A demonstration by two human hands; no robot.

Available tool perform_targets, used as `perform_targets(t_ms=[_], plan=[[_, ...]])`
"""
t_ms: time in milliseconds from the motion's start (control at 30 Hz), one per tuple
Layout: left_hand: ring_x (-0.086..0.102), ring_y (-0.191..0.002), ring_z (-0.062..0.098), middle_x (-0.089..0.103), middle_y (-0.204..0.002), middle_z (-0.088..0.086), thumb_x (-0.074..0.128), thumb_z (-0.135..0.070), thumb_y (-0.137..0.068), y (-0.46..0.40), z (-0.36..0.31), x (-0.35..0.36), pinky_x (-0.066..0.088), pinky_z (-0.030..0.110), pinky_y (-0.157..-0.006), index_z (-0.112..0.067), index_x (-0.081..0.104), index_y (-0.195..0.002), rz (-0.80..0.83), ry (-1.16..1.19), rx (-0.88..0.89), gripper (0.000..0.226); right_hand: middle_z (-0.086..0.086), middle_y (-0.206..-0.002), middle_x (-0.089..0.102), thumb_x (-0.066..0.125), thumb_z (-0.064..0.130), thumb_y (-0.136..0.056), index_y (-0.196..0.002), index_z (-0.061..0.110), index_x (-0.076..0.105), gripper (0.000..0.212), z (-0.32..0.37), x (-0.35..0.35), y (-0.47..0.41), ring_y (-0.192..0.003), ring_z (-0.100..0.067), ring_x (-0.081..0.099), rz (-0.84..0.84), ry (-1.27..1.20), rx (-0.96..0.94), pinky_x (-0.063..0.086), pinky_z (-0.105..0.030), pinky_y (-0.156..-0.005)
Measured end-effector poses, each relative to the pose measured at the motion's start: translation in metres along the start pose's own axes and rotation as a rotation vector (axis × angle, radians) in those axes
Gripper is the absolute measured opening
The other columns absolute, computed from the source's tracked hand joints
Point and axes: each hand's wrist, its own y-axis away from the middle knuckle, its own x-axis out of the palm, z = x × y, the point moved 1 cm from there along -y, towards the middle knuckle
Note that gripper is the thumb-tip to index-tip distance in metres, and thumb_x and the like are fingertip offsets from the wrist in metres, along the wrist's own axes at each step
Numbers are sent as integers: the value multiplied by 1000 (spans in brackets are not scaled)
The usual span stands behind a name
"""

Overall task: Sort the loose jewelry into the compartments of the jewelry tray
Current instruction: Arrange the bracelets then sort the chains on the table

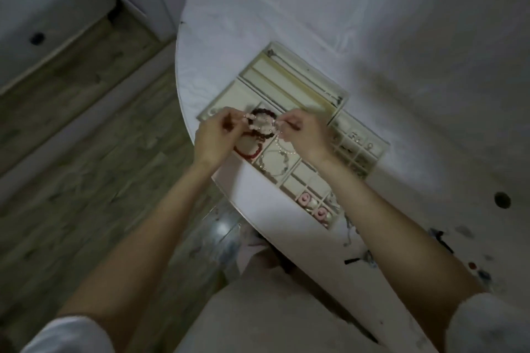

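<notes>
Above the jewelry tray (338, 94) at the table's (401, 37) left edge, the left hand (213, 137) and right hand (305, 135) each pinch one pink beaded bracelet (252, 123); it could snag bracelets below or slip floorward.

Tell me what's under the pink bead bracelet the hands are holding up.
Under the pink bead bracelet is a jewelry tray compartment with a dark beaded bracelet; a red bracelet lies nearer. The left hand and right hand cover the rest.
</notes>
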Motion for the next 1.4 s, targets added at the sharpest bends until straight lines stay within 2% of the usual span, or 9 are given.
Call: perform_targets(t_ms=[200,333,433,567,700,900,1100,1200,1400], plan=[[64,-82,9,71,-95,-7,59,-39,-91,-75,20,-25,44,23,-66,-27,69,-105,-61,-326,93,21,-4,-95,69,61,8,-89,-95,12,65,8,23,42,-66,-82,-19,67,-29,-40,26,57,-38,-78],[62,-91,18,69,-106,-3,55,-34,-94,-95,24,-27,47,31,-77,-22,67,-115,-83,-421,126,28,-8,-100,68,57,9,-92,-100,5,66,13,27,51,-83,-81,-19,66,-46,98,5,56,-36,-76],[57,-96,33,68,-108,9,44,-26,-90,-97,37,-32,43,41,-82,-15,68,-112,6,-525,336,34,-4,-105,65,52,9,-93,-106,10,67,20,29,46,-81,-90,-13,59,-110,371,-176,49,-25,-82],[53,-100,27,69,-108,-1,36,-32,-87,-89,44,-34,27,38,-80,-17,69,-107,155,-781,627,41,-4,-115,64,52,12,-91,-115,12,66,27,19,53,-76,-108,-25,48,33,725,-504,38,-36,-94],[54,-109,22,66,-116,-7,35,-30,-92,-90,49,-30,22,41,-87,-18,68,-114,198,-932,678,41,0,-119,59,37,32,-94,-119,14,62,39,9,66,-75,-110,-25,44,60,1037,-555,27,-36,-87],[47,-121,22,63,-123,-5,31,-31,-93,-94,49,-23,16,45,-98,-19,67,-114,229,-931,675,44,-5,-117,61,44,37,-91,-101,18,71,35,6,68,-69,-107,-27,48,36,1013,-590,24,-36,-84],[36,-133,21,58,-132,-6,25,-37,-91,-88,50,-20,8,55,-105,-23,64,-121,247,-815,556,51,-6,-128,55,40,39,-96,-112,20,68,37,9,65,-70,-117,-28,41,83,1026,-528,28,-40,-90],[32,-136,19,53,-136,-9,22,-40,-91,-83,51,-19,6,50,-107,-26,61,-125,226,-775,499,53,-4,-137,47,32,41,-99,-121,21,61,42,11,65,-67,-123,-26,33,90,1048,-500,24,-39,-94],[48,-121,26,60,-128,2,35,-32,-89,-57,35,-10,36,43,-101,-16,62,-123,185,-491,447,46,-2,-143,39,38,37,-98,-125,23,57,37,14,47,-52,-134,-23,21,65,781,-427,18,-37,-103]])
